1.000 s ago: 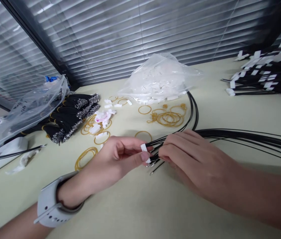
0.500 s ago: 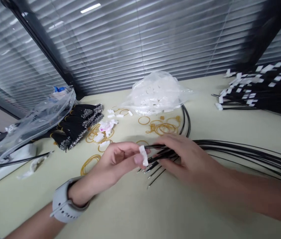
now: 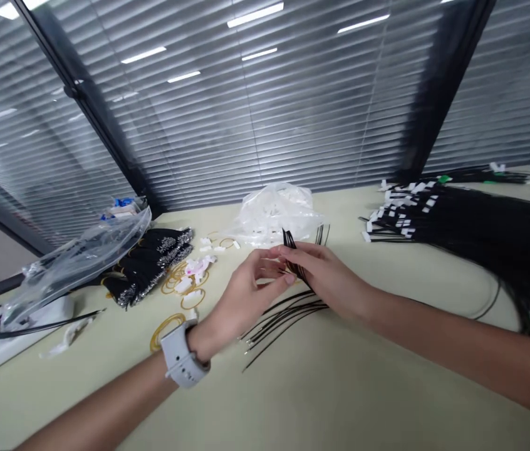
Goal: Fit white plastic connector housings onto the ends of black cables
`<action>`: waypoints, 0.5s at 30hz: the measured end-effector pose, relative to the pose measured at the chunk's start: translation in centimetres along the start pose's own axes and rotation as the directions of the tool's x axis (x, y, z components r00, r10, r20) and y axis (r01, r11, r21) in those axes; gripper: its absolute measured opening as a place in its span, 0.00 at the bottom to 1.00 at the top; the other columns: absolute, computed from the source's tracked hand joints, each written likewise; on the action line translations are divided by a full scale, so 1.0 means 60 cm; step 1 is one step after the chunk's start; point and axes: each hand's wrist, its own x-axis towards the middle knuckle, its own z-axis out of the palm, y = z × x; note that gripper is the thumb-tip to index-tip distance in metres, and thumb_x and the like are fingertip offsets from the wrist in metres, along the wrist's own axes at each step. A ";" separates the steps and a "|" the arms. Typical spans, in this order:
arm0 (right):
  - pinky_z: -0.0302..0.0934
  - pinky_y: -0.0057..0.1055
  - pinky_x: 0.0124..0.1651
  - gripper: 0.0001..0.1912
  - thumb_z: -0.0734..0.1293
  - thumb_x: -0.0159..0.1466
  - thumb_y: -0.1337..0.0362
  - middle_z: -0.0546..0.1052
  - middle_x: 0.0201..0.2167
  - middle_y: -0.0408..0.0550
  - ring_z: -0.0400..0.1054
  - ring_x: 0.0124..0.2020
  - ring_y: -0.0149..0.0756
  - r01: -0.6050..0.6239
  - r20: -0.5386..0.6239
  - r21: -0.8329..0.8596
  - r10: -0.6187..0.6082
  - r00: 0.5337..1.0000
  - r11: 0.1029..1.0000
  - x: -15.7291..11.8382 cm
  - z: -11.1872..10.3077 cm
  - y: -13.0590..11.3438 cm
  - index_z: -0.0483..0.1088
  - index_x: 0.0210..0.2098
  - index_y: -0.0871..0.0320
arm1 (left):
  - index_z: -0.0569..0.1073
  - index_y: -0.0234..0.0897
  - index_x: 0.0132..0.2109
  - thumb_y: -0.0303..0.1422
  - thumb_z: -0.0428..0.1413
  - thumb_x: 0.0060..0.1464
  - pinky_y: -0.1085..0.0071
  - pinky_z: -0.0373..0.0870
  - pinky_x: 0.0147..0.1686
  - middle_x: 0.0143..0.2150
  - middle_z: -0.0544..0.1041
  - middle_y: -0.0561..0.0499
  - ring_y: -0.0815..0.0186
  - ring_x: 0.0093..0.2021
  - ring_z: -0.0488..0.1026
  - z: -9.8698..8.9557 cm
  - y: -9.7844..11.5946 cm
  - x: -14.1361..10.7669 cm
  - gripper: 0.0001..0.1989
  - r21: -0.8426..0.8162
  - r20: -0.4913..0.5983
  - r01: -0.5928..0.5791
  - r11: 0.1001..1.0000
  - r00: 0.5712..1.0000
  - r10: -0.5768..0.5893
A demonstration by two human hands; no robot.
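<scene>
My right hand (image 3: 324, 266) is wrapped round a small bunch of thin black cables (image 3: 289, 240), which stand up past its fingertips. On the bunch's left side, my left hand (image 3: 253, 282) has its fingers and thumb curled about thin cable ends between the two hands. The fingertips of both hands nearly meet there, so the exact grip is partly hidden. Below the hands, more loose black cables (image 3: 274, 322) lie fanned on the table with their metal tips to the left. A small white tag (image 3: 192, 315) shows just above my left wrist's watch.
Yellow rubber bands (image 3: 164, 329) and white scraps (image 3: 199, 266) lie to the left. Black cable bundles (image 3: 152, 257) with silvery ends sit behind them, near a clear plastic bag (image 3: 86, 257). At the back stands another plastic bag (image 3: 274, 213). White-tagged black cables (image 3: 472, 219) are heaped at right.
The white tag has left my left fingertips. My right hand has tilted its cable bunch upward, and other cables now lie loose below. The view has shifted to the right.
</scene>
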 end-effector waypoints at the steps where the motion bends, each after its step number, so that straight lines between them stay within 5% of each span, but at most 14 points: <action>1: 0.57 0.27 0.42 0.19 0.61 0.57 0.51 0.70 0.38 0.48 0.63 0.41 0.30 0.011 -0.005 0.006 -0.011 1.000 1.000 0.001 -0.001 0.001 0.68 0.38 0.60 | 0.62 0.34 0.46 0.38 0.52 0.50 0.68 0.68 0.45 0.43 0.71 0.45 0.68 0.44 0.69 0.002 -0.002 0.007 0.18 -0.040 -0.017 0.003 0.999 1.000 -0.004; 8: 0.57 0.29 0.39 0.21 0.62 0.56 0.49 0.70 0.36 0.48 0.63 0.38 0.31 0.044 -0.053 -0.043 -0.047 0.998 0.998 0.005 -0.009 -0.009 0.68 0.39 0.60 | 0.67 0.32 0.33 0.32 0.51 0.49 0.73 0.67 0.37 0.31 0.71 0.51 0.72 0.34 0.69 -0.011 -0.002 0.005 0.06 0.075 -0.010 0.019 0.997 1.000 -0.019; 15: 0.56 0.29 0.46 0.21 0.61 0.57 0.49 0.71 0.37 0.48 0.64 0.41 0.30 0.048 -0.027 -0.152 -0.053 0.998 0.987 0.006 -0.017 -0.015 0.67 0.37 0.61 | 0.70 0.34 0.32 0.33 0.47 0.52 0.75 0.64 0.32 0.32 0.72 0.51 0.72 0.32 0.67 -0.100 0.013 -0.074 0.09 0.430 0.001 0.047 0.901 0.999 -0.052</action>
